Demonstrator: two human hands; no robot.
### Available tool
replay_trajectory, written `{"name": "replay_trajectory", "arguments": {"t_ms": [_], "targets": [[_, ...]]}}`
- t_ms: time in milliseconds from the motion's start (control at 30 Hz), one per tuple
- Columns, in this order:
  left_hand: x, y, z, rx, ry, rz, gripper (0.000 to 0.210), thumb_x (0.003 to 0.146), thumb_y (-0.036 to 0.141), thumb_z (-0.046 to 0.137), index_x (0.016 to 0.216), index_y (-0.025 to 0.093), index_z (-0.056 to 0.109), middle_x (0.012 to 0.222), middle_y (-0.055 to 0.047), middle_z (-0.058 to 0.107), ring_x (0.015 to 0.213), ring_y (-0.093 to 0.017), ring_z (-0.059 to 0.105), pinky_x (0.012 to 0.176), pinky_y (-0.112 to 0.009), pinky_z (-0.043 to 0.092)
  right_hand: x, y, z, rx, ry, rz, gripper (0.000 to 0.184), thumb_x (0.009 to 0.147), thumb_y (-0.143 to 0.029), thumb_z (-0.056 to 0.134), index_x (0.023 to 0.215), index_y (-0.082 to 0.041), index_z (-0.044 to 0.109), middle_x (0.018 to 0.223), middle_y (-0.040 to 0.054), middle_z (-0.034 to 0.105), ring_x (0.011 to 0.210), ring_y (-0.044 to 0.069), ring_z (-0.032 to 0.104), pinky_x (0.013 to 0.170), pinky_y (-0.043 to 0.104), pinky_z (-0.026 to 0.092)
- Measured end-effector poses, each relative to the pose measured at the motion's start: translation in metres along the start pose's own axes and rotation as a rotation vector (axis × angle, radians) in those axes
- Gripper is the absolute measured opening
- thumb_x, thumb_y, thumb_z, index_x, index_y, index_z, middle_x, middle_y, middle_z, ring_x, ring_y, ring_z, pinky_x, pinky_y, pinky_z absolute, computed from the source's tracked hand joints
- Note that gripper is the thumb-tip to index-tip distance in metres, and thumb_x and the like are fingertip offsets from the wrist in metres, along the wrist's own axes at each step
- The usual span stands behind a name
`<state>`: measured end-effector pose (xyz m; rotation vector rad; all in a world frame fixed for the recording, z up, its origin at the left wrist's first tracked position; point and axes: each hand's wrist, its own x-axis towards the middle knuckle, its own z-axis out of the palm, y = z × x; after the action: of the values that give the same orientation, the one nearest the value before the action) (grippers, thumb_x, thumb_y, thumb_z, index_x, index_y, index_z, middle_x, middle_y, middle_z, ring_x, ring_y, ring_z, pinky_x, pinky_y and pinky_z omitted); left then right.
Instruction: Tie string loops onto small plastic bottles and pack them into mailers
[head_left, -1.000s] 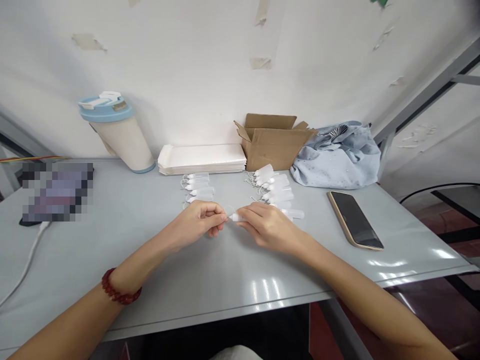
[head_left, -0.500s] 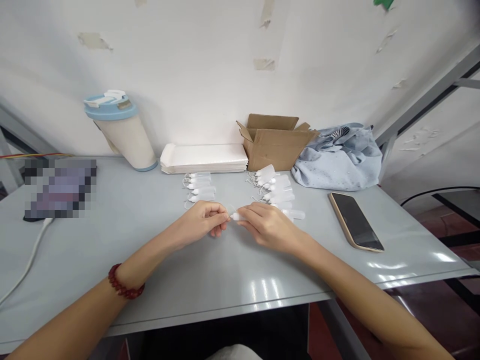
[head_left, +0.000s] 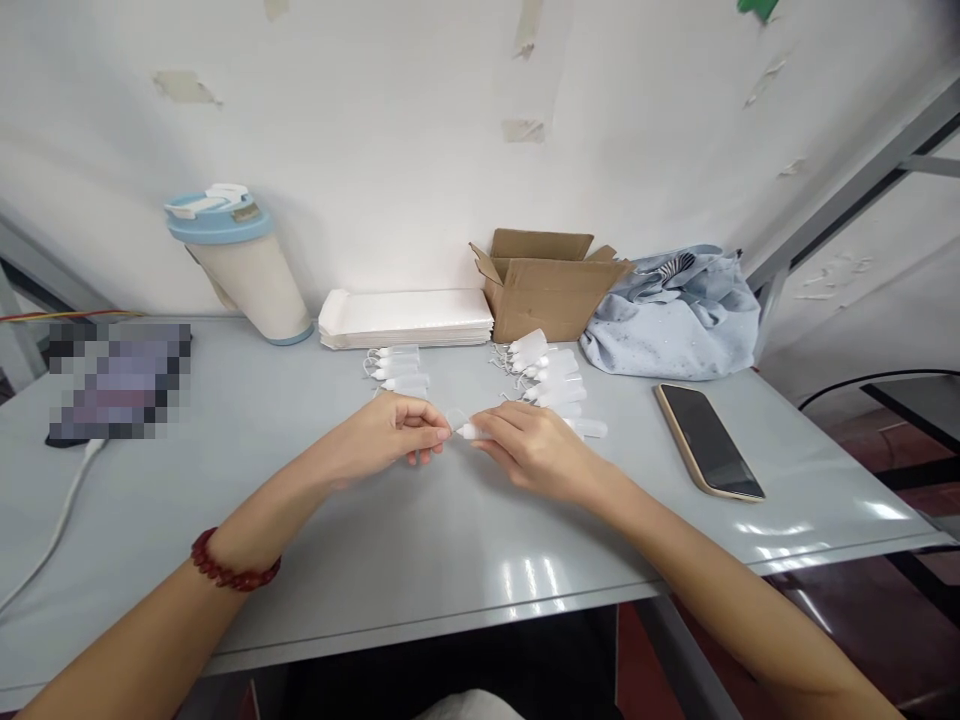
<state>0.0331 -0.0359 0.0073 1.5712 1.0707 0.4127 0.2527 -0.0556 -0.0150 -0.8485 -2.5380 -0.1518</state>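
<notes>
My right hand is closed around a small white dropper bottle, its pointed nozzle facing left. A thin clear loop strap arches above the nozzle. At the nozzle's tip, my left hand pinches with thumb and forefinger; what lies between them, perhaps the strap's end or small cap, is too small to tell. Behind my left hand lie several like bottles in a column, straps to the left. A larger pile of such bottles lies behind my right hand, partly hidden by it.
At the back stand a white stack of flat boxes or envelopes, an open cardboard box and a blue cloth bag. A phone lies right; a tumbler and a cabled, blurred device are left.
My left hand has shifted slightly left and its fingers have straightened a little. The clear strap now shows as a wider arch. My right hand keeps its hold on the dropper bottle.
</notes>
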Motion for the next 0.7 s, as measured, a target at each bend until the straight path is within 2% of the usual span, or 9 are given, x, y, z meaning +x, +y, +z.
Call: {"name": "replay_trajectory", "arguments": {"t_ms": [467, 600, 700], "targets": [[0.0, -0.002, 0.009, 0.009, 0.054, 0.012, 0.02, 0.077, 0.037, 0.061, 0.074, 0.018, 0.065, 0.067, 0.001, 0.062, 0.06, -0.013, 0.056, 0.062, -0.027, 0.047, -0.002, -0.001, 0.002, 0.009, -0.02, 0.001, 0.022, 0.097, -0.021, 0.038, 0.088, -0.013, 0.057, 0.073, 0.007, 0.063, 0.066, 0.016, 0.055, 0.058, 0.028, 0.037], [0.0, 0.001, 0.0, 0.071, 0.036, 0.039, 0.021, 0.078, 0.039, 0.061, 0.076, 0.019, 0.066, 0.068, 0.001, 0.063, 0.061, -0.013, 0.056, 0.06, -0.026, 0.045, -0.002, 0.006, 0.003, -0.002, -0.017, 0.026, 0.02, 0.096, -0.026, 0.043, 0.098, -0.013, 0.058, 0.082, 0.0081, 0.065, 0.073, 0.018, 0.059, 0.059, 0.027, 0.041], [0.001, 0.0, -0.016, 0.137, 0.146, 0.043, 0.022, 0.076, 0.04, 0.061, 0.075, 0.018, 0.065, 0.068, 0.0, 0.063, 0.061, -0.014, 0.055, 0.06, -0.026, 0.043, -0.002, 0.02, 0.0, -0.038, 0.03, 0.095, 0.025, 0.093, -0.03, 0.05, 0.11, -0.012, 0.054, 0.094, 0.0123, 0.066, 0.083, 0.022, 0.061, 0.063, 0.03, 0.045]]}}
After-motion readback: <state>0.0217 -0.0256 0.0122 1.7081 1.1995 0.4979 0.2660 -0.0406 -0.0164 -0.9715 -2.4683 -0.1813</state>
